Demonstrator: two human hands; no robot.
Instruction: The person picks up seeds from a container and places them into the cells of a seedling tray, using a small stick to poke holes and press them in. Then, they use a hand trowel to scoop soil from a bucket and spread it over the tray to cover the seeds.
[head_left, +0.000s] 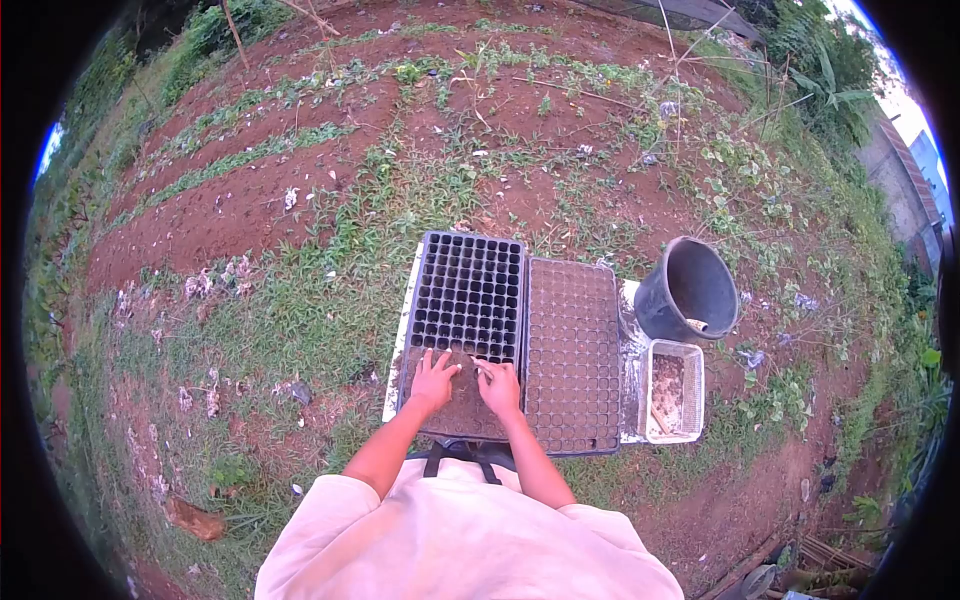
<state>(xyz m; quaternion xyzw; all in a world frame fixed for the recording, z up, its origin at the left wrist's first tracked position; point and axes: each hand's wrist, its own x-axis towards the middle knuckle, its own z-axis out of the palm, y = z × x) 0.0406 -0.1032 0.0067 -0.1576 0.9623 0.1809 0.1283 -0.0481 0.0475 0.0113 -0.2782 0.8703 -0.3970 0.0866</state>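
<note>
At mid-frame, the partly filled cell tray (466, 300) lies left of the soil-covered tray (615, 400); the black bucket (656, 308) stands right of both. Loose soil (463, 412) covers the former's lower part. Judged step: spreading soil. Left hand (434, 381): fingers spread, released. Right hand (498, 388): fingers bent; grasp cannot be determined. Next move likely calls for sweeping soil toward the bare upper cells (468, 268).

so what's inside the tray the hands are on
Brown soil covers the near part of the tray; the far cells look dark, with no soil visible. Whatever lies directly under the left hand and right hand is hidden.
</note>
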